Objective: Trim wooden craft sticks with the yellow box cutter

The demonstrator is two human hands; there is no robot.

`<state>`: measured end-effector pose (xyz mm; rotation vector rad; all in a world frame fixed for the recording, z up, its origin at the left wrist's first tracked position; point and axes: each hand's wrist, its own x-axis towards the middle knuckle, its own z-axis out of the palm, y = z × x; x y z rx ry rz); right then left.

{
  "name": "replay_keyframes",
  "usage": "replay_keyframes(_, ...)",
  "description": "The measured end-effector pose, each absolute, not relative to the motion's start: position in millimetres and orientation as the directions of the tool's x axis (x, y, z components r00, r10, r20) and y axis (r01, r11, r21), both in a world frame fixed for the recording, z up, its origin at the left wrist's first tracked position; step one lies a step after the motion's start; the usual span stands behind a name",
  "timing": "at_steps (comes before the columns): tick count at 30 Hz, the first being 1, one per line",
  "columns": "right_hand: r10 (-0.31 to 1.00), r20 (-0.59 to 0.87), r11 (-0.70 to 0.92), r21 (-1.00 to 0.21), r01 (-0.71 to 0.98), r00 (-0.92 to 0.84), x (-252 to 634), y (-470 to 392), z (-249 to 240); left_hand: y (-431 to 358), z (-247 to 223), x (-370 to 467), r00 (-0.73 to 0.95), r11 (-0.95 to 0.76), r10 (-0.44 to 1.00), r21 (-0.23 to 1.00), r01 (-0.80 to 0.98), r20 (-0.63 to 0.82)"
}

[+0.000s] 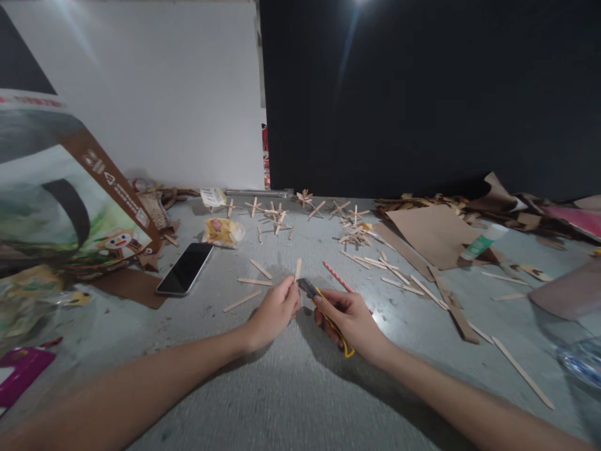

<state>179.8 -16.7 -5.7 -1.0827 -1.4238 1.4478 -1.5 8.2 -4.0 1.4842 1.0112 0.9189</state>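
Near the middle of the table my left hand (277, 308) is closed around a wooden craft stick (298, 269), whose pale end points up and away from me. My right hand (346, 321) grips a yellow and black utility knife (331, 318). The knife's front end is close to the stick, beside my left fingertips; whether the blade touches the wood I cannot tell. Left of my left hand lie several loose craft sticks (254, 282). A red striped pencil-like rod (337, 276) lies just beyond my right hand, which partly covers it.
Crossed-stick pieces (280, 217) are spread at the back, with a pile of sticks (357, 235) beside them. A phone (185, 269) and a yellow packet (223, 232) lie left. Cardboard (427, 235), a glue stick (484, 242) and a clear container (582, 360) are on the right.
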Motion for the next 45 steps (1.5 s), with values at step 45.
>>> replay_keyframes(45,0.970,-0.018,0.001,-0.997,0.078,-0.243,177.6,-22.4,-7.2,9.5,-6.5,-2.5,0.294,-0.092,0.956,0.969,0.229,0.022)
